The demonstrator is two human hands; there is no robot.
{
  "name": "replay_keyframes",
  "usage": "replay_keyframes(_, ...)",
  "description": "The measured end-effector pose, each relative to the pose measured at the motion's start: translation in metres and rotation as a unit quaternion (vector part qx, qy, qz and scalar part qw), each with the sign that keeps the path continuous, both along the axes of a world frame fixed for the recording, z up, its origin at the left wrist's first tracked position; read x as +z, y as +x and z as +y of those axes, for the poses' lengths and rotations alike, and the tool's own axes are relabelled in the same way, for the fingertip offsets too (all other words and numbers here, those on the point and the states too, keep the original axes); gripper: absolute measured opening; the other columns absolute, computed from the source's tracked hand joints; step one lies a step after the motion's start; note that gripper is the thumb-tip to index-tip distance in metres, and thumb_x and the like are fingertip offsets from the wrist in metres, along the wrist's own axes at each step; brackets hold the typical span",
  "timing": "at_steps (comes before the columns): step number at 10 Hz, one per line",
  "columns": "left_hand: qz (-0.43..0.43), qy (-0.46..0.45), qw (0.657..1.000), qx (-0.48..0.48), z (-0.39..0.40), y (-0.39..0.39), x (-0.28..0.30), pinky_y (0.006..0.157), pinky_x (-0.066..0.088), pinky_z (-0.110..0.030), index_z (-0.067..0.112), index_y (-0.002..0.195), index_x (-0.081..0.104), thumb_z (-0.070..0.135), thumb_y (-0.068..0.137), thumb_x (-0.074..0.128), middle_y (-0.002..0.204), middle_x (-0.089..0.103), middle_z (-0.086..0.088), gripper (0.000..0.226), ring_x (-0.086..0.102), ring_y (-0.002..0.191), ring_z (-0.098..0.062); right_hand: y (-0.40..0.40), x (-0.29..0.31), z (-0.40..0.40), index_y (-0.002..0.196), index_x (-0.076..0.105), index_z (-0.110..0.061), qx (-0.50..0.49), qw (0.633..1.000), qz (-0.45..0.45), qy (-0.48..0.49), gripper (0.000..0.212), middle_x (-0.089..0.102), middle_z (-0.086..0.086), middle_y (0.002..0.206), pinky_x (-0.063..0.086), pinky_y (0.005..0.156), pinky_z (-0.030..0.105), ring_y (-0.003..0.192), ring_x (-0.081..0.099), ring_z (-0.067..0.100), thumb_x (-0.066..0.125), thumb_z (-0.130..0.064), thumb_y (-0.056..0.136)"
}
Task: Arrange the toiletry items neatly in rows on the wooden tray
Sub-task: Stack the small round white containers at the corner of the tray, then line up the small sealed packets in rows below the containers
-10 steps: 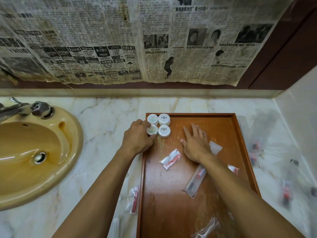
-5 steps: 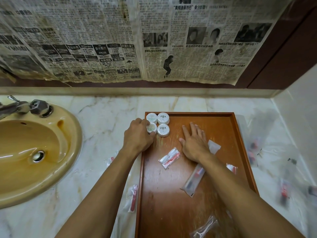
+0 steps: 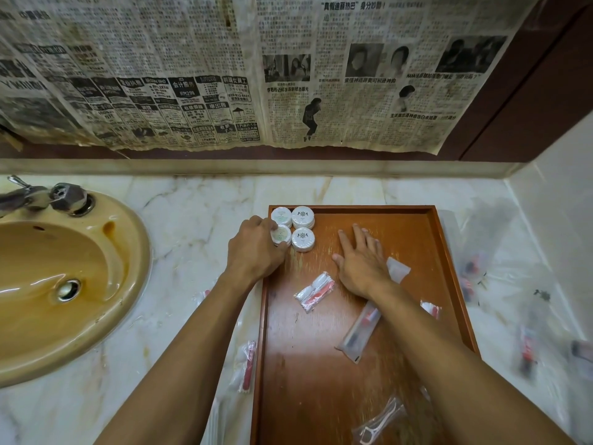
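Toiletry items lie partly in order and partly scattered, on the wooden tray (image 3: 449, 252) and around it on the marble counter (image 3: 192, 220). Four small round soap pucks sit in the far left corner of the tray as a two-by-two block, touching each other. The left hand (image 3: 253, 252) is curled around the near-left puck (image 3: 281, 234), with fingertips on its top edge and the thumb at its side; it seems to be nudging this one into line with the far-left puck (image 3: 281, 216). The right hand (image 3: 362, 261) lies flat on the tray floor, fingers straight and a little spread, and it holds nothing; its heel rests over one end of a long toothbrush sachet (image 3: 359, 332).

These pucks look light, stiff and wrapped in pleated paper, so I judge they slide easily on the lacquered wood. Best is to pinch them by the round side wall or push them with a fingertip; a hard push could disturb the neighbours.

The other pieces are different. A small sachet with red contents (image 3: 316, 292) lies in the middle of the tray, a floss pick packet (image 3: 378, 422) near the front edge, and another red-and-white sachet (image 3: 245, 364) on the counter just beside the tray's left rim. More packets at the right are blurred. All of these are thin plastic film, soft and slippery, probably almost weightless. I would take them by the stiff object inside, not by the loose film ends, because the film can crumple or slip.
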State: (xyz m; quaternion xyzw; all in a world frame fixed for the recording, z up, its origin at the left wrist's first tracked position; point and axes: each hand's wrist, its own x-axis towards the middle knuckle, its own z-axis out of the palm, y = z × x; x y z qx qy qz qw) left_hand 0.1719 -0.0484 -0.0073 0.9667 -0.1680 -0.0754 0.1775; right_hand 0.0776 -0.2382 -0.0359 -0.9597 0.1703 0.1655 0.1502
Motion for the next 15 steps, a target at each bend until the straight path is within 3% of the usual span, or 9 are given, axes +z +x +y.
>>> replay_keyframes(4, 0.002, -0.004, 1.0, 0.004, 0.002, -0.002, 0.004, 0.082, 0.046, -0.038, 0.021, 0.123, 0.058, 0.046, 0.083, 0.062, 0.122, 0.057, -0.002, 0.047, 0.051, 0.114, -0.023, -0.001, 0.001, 0.0, 0.154, 0.004, -0.023, -0.001, 1.0, -0.002, 0.0, 0.06, -0.011, 0.007, 0.16, -0.007, 0.117, 0.042, 0.146, -0.012, 0.026, 0.028, -0.043, 0.102)
replay_keyframes(6, -0.074, -0.041, 0.996, -0.006, -0.002, -0.032, 0.016, 0.075, 0.045, -0.038, 0.017, 0.112, 0.063, 0.034, 0.09, 0.055, 0.113, 0.058, -0.003, 0.029, 0.05, 0.111, -0.024, -0.003, 0.007, -0.002, 0.153, 0.013, -0.024, -0.017, 0.999, -0.014, 0.034, 0.061, -0.005, 0.003, 0.161, -0.004, 0.118, 0.04, 0.147, -0.009, 0.023, 0.035, -0.044, 0.101)
replay_keyframes(7, -0.029, -0.029, 0.998, -0.05, -0.009, -0.054, 0.017, 0.072, 0.043, -0.034, 0.02, 0.106, 0.063, 0.037, 0.092, 0.052, 0.109, 0.06, -0.001, 0.025, 0.054, 0.105, -0.024, -0.007, 0.017, -0.006, 0.149, 0.031, -0.019, -0.052, 0.993, -0.055, 0.091, 0.054, 0.014, 0.003, 0.159, 0.008, 0.118, 0.038, 0.146, 0.005, 0.022, 0.045, -0.037, 0.099)
replay_keyframes(8, 0.035, 0.01, 0.995, -0.09, -0.011, -0.069, 0.008, 0.075, 0.047, -0.034, 0.024, 0.106, 0.06, 0.043, 0.089, 0.053, 0.114, 0.061, 0.002, 0.027, 0.057, 0.103, -0.022, -0.025, 0.029, -0.009, 0.139, 0.048, -0.015, -0.091, 0.978, -0.16, 0.097, 0.043, 0.039, 0.002, 0.146, 0.022, 0.112, 0.032, 0.138, 0.026, 0.019, 0.049, -0.029, 0.098)
replay_keyframes(9, 0.058, 0.048, 0.991, -0.114, -0.011, -0.078, -0.001, 0.076, 0.048, -0.035, 0.028, 0.113, 0.061, 0.051, 0.087, 0.056, 0.113, 0.061, 0.002, 0.035, 0.058, 0.101, -0.021, -0.066, 0.043, -0.013, 0.126, 0.06, -0.015, -0.176, 0.95, -0.244, 0.08, 0.032, 0.054, 0.0, 0.129, 0.035, 0.097, 0.026, 0.124, 0.044, 0.018, 0.051, -0.025, 0.097)
replay_keyframes(10, 0.053, 0.054, 0.991, -0.111, -0.012, -0.081, -0.002, 0.069, 0.043, -0.031, 0.029, 0.115, 0.061, 0.053, 0.085, 0.058, 0.112, 0.062, 0.003, 0.038, 0.06, 0.099, -0.021, -0.114, 0.045, -0.019, 0.115, 0.065, -0.015, -0.224, 0.941, -0.253, 0.001, 0.025, 0.061, 0.005, 0.115, 0.046, 0.086, 0.035, 0.109, 0.053, 0.023, 0.052, -0.023, 0.095)
replay_keyframes(12, 0.06, 0.075, 0.991, -0.088, -0.02, -0.087, 0.001, 0.067, 0.045, -0.03, 0.024, 0.101, 0.064, 0.044, 0.083, 0.063, 0.103, 0.066, 0.0, 0.027, 0.062, 0.092, -0.023, -0.161, 0.038, -0.021, 0.114, 0.06, -0.007, -0.309, 0.944, -0.095, -0.061, 0.035, 0.06, 0.015, 0.113, 0.049, 0.082, 0.042, 0.103, 0.055, 0.032, 0.04, -0.032, 0.098)
replay_keyframes(13, 0.06, 0.085, 0.992, -0.072, -0.023, -0.091, 0.002, 0.07, 0.047, -0.03, 0.022, 0.098, 0.065, 0.039, 0.083, 0.064, 0.102, 0.067, -0.001, 0.022, 0.063, 0.092, -0.025, -0.166, 0.034, -0.017, 0.118, 0.055, -0.011, -0.316, 0.944, -0.075, -0.052, 0.04, 0.06, 0.013, 0.112, 0.049, 0.083, 0.04, 0.102, 0.058, 0.031, 0.037, -0.041, 0.098)
replay_keyframes(15, 0.05, 0.06, 0.996, -0.053, -0.024, -0.101, 0.005, 0.066, 0.045, -0.031, 0.022, 0.093, 0.062, 0.034, 0.086, 0.058, 0.097, 0.067, -0.001, 0.014, 0.063, 0.089, -0.027, -0.162, 0.029, -0.013, 0.129, 0.05, -0.015, -0.347, 0.935, -0.073, -0.035, 0.041, 0.059, 0.011, 0.116, 0.049, 0.083, 0.037, 0.107, 0.058, 0.029, 0.049, -0.037, 0.095)
